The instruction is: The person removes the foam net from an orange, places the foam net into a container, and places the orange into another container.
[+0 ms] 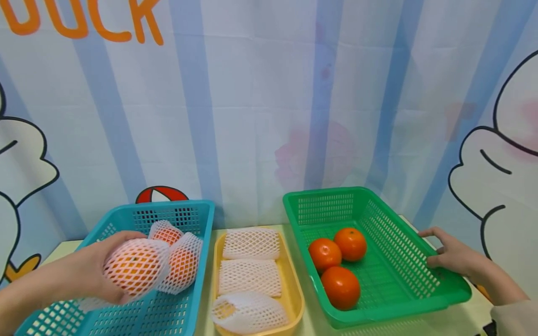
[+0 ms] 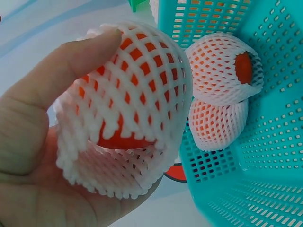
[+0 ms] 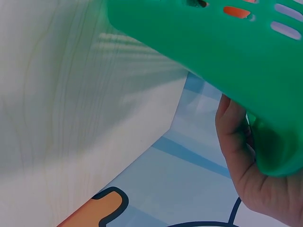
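The right arm (image 1: 502, 282) has a pale grey-beige sleeve (image 1: 514, 319). It looks plain and stops short of the wrist. The right grip (image 1: 456, 252) is a bare hand with a thumb and fingers. The left grip (image 1: 94, 270) is bare too, and so is the bit of left arm (image 1: 29, 291) that shows.

The left hand (image 2: 35, 142), thumb laid along the sleeve's upper side, holds a red-orange fruit (image 2: 120, 137) in a white foam net sleeve (image 2: 113, 172) whose ragged open end bares some peel, beside a teal perforated plastic basket (image 2: 281, 139) where two more sleeved fruits (image 2: 215, 71) sit touching.
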### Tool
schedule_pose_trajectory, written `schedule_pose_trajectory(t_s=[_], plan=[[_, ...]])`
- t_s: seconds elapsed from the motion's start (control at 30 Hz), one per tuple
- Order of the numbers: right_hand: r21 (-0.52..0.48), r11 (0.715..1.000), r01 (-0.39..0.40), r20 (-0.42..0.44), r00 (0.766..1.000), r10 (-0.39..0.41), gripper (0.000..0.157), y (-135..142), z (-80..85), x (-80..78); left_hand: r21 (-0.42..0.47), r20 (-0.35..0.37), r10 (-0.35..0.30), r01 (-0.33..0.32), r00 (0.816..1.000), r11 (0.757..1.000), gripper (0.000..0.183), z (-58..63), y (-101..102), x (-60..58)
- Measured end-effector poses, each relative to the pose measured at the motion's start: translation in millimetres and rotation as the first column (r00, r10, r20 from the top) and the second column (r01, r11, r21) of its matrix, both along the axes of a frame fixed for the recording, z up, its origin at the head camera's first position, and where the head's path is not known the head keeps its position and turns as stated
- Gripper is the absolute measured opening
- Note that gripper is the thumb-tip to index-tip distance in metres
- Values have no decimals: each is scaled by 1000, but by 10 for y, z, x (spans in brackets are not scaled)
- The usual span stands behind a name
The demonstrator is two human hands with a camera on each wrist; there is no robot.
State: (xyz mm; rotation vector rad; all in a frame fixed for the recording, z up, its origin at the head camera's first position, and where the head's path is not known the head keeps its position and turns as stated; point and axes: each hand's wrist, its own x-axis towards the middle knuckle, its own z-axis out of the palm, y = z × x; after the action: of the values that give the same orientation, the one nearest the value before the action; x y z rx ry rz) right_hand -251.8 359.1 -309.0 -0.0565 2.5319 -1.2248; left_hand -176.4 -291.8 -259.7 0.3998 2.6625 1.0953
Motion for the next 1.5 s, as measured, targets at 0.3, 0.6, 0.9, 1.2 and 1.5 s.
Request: schedule_pose_trajectory(t_s=[0.3, 0.6, 0.9, 1.2, 1.5], plan=[[12, 1000, 4, -1, 1000, -3, 66, -20, 31, -12, -8, -63, -12, 11, 998, 1000, 96, 56, 91, -6], [29, 1000, 1, -3, 1000, -1, 64, -40, 48, -20, 34, -46, -38, 40, 998, 999, 95, 77, 180, -14], [19, 1000, -11, 8, 1000, 11, 64, -28, 51, -17, 66, -48, -62, 65, 997, 996, 95, 95, 253, -8], [33, 999, -6, 19, 1000, 5, 65, -31, 44, -18, 51, -57, -72, 75, 996, 996, 93, 114, 304, -14], [-5, 1000, -15, 31, 999, 15, 66, -4, 59, -2, 36, -55, -57, 59, 997, 998, 92, 140, 368, -24]])
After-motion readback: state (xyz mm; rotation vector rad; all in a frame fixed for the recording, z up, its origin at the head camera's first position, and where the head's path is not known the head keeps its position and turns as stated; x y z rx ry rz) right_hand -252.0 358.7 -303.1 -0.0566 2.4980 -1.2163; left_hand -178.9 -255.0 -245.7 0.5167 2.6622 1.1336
